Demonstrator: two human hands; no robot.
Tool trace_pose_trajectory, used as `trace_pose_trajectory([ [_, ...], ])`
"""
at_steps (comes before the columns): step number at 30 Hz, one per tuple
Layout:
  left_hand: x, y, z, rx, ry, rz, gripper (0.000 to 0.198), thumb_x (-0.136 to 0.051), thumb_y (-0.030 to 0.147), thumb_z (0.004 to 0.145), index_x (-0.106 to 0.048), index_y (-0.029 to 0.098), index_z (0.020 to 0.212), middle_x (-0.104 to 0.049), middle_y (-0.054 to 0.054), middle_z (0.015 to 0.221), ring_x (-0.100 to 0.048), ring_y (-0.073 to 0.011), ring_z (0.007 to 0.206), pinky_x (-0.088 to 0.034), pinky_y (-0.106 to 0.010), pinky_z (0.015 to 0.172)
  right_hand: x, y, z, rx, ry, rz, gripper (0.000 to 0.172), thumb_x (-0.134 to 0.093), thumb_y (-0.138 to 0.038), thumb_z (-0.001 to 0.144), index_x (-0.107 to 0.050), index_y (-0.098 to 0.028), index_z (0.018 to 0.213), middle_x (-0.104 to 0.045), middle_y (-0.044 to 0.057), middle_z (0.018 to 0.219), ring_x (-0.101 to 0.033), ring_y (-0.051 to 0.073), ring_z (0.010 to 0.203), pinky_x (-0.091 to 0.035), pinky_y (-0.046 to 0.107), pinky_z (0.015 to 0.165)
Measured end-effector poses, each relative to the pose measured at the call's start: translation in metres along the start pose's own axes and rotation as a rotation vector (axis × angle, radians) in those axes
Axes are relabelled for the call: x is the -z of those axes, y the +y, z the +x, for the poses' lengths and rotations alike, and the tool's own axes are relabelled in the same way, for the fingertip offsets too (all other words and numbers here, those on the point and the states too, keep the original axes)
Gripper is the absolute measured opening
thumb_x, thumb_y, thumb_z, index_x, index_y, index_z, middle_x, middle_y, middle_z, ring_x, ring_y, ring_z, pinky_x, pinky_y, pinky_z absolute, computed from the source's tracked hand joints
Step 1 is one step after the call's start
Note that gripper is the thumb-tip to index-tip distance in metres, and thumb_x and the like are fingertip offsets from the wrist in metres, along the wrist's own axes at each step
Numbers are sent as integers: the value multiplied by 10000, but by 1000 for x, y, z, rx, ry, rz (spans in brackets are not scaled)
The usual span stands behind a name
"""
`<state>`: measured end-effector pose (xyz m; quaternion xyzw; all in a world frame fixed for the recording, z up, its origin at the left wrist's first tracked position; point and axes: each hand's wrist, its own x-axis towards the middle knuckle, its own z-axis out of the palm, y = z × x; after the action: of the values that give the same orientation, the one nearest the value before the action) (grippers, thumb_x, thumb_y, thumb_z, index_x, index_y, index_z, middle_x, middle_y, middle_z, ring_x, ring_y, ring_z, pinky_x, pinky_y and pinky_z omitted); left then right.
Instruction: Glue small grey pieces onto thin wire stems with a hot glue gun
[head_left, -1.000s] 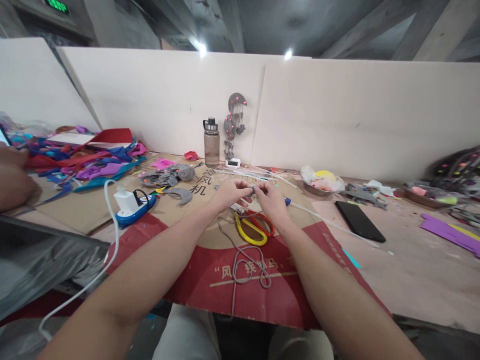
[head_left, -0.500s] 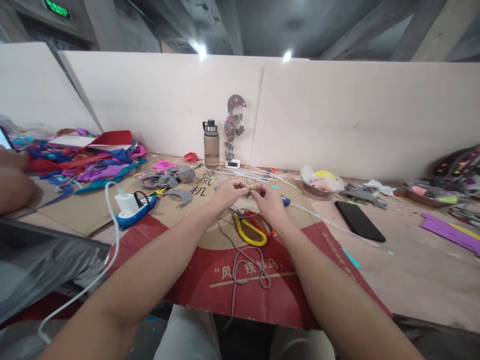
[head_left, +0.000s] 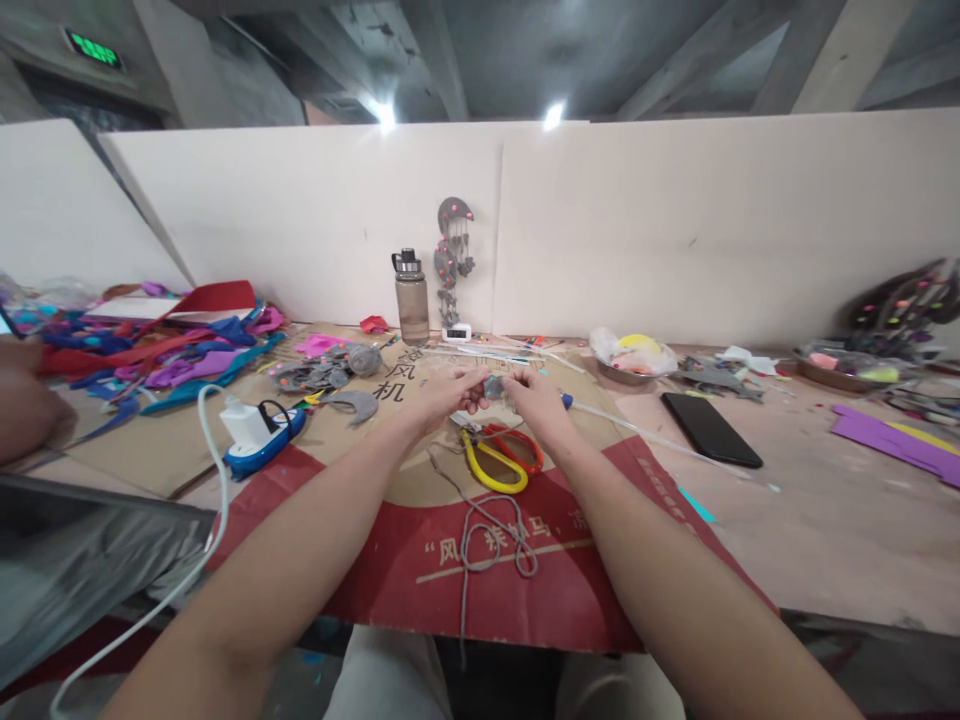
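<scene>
My left hand [head_left: 456,393] and my right hand [head_left: 531,396] are close together over the cardboard, fingers closed on a small grey felt piece [head_left: 493,387] between them. Its exact shape is partly covered by the fingertips. Just below lie scissors with yellow and red handle loops [head_left: 496,470], their blades partly hidden. A grey cord [head_left: 525,535] curls over the red cardboard [head_left: 375,590] and hangs past its front edge; its upper end passes by the scissors. Left of my hands rests a grey crescent of felt [head_left: 358,404].
Grey pieces with a yarn ball [head_left: 366,359] lie left, near a blue power strip [head_left: 264,442] with a white cable. A bottle [head_left: 412,305] stands behind. On the right are a glue stick [head_left: 652,432], a phone [head_left: 709,428] and a bowl [head_left: 634,372]. Another person's hand [head_left: 34,400] is far left.
My hands have drawn slightly apart, and the grey piece between them shows more of its face. The whole view has shifted a little.
</scene>
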<state>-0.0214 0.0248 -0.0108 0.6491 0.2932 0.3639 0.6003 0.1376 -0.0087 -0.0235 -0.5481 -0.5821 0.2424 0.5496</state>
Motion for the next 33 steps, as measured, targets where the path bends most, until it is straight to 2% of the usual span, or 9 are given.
trace_pose_trajectory([
  [5,0,0,-2,11,1,66,400,-692,509,727,-636,120,796,-636,-35,680,-547,-88,570,-397,-215,552,-2,3,2,-57,9,76,169,-498,-354,679,-487,-201,608,-429,-57,515,-380,100,509,-320,245,524],
  [9,2,-4,0,-29,75,132,346,-700,467,722,-636,127,711,-605,-8,577,-494,-80,503,-364,-219,522,-3,0,2,-107,-11,105,167,-502,-344,690,-493,-194,619,-403,-66,502,-347,86,491,-294,235,502],
  [14,2,0,-1,-11,46,85,337,-714,457,705,-642,129,677,-601,-12,567,-492,-80,494,-365,-219,514,-4,-4,1,-166,-43,146,151,-508,-340,698,-492,-196,654,-375,-76,498,-317,79,476,-277,228,484],
  [20,-2,2,-4,2,57,7,402,-694,532,708,-647,136,759,-618,-23,660,-564,-111,589,-400,-225,532,-2,-6,-1,-123,-33,109,164,-489,-347,695,-479,-198,628,-385,-67,492,-357,92,508,-297,235,511],
  [25,2,-3,0,-38,88,111,325,-750,437,671,-647,139,749,-598,6,590,-513,-89,537,-376,-220,543,-2,-6,0,-108,-51,78,165,-496,-356,703,-491,-201,648,-417,-58,513,-393,105,532,-321,242,536],
  [29,5,-2,1,-44,85,144,313,-744,427,671,-632,135,687,-596,0,554,-485,-83,506,-360,-225,544,-4,-4,1,-87,-80,92,141,-499,-330,705,-476,-207,639,-412,-60,516,-376,102,520,-304,241,530],
  [33,4,0,-1,-13,62,64,337,-765,440,649,-629,135,689,-582,7,549,-487,-82,505,-364,-226,543,-3,-4,2,-121,-96,180,180,-533,-354,720,-460,-212,635,-370,-71,501,-317,86,477,-266,234,491],
])
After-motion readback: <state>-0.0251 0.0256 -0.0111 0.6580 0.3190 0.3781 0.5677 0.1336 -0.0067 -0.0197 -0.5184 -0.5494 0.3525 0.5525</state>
